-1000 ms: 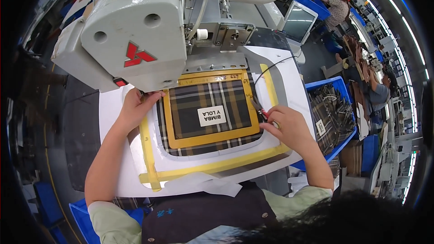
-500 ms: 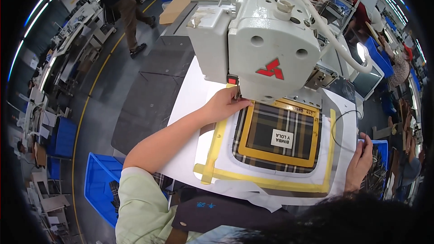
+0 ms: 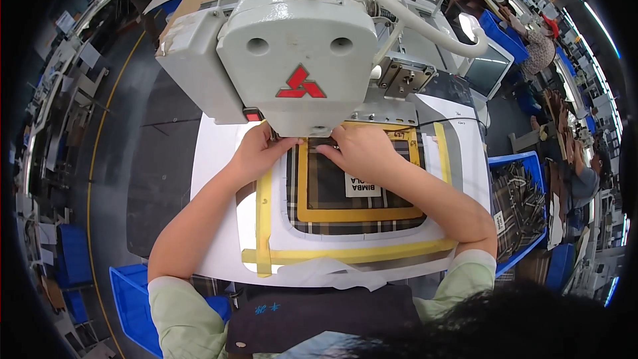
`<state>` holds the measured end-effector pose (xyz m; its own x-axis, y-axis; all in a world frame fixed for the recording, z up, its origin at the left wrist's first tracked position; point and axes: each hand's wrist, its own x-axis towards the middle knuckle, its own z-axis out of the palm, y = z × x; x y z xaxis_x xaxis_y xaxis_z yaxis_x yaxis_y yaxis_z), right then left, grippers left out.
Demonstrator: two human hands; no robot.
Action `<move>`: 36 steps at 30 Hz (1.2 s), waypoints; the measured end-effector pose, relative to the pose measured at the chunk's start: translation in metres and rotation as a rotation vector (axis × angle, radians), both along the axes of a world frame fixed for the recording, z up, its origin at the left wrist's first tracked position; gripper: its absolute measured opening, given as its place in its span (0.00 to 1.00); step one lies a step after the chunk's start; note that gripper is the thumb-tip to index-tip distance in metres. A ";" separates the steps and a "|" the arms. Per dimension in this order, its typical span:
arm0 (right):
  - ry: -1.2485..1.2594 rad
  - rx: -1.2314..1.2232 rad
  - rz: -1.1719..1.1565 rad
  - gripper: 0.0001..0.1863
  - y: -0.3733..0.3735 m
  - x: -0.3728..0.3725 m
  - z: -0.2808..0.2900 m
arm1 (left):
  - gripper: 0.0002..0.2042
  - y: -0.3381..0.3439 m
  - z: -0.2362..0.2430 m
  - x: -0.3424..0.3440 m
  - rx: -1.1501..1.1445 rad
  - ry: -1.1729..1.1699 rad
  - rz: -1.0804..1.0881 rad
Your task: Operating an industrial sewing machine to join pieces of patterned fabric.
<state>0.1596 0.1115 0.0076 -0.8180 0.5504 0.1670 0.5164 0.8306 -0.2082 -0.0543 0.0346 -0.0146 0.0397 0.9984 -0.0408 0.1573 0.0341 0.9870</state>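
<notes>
A white industrial sewing machine head with a red emblem rises in front of me. My left hand is closed at its lower left edge, thumb pointing right along the top of the yellow frame. From the right, my right hand reaches over that frame to the needle area, fingers curled and thumb bent toward the left hand. The machine head partly hides both sets of fingertips, so what they pinch does not show. Inside the frame lies plaid fabric with a white label, partly covered by my right hand.
A white sheet edged with yellow tape lies under the fabric. At the right stands a blue bin of plaid pieces; another blue bin is at lower left. A screen sits beyond the machine.
My right hand has left the right edge of the sheet and come to the needle area beside my left hand. The view has shifted, so the machine sits farther left.
</notes>
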 end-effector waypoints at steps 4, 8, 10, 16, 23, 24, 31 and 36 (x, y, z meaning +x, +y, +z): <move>-0.015 0.015 0.029 0.21 0.001 -0.010 0.003 | 0.10 -0.002 -0.002 -0.001 0.030 -0.016 -0.004; -0.088 0.018 0.033 0.21 0.005 -0.011 -0.001 | 0.08 -0.002 0.001 -0.001 0.063 0.021 0.003; -0.085 0.008 0.029 0.22 0.006 -0.005 -0.001 | 0.07 -0.001 0.004 0.000 0.016 -0.007 0.063; 0.153 -0.084 -0.140 0.16 0.011 0.051 0.000 | 0.09 -0.005 -0.003 0.000 0.142 0.472 0.380; 0.026 -0.123 -0.134 0.19 0.008 0.069 0.007 | 0.07 -0.038 0.020 0.027 0.175 0.728 0.105; 0.029 -0.143 -0.124 0.20 0.007 0.070 0.006 | 0.08 -0.047 0.020 0.033 0.259 0.839 0.023; 0.022 -0.143 -0.143 0.25 -0.013 0.077 0.007 | 0.20 -0.029 0.020 0.062 0.440 0.887 -0.111; 0.107 -0.163 -0.127 0.25 -0.009 0.078 0.001 | 0.25 -0.023 0.015 0.070 0.449 0.995 -0.136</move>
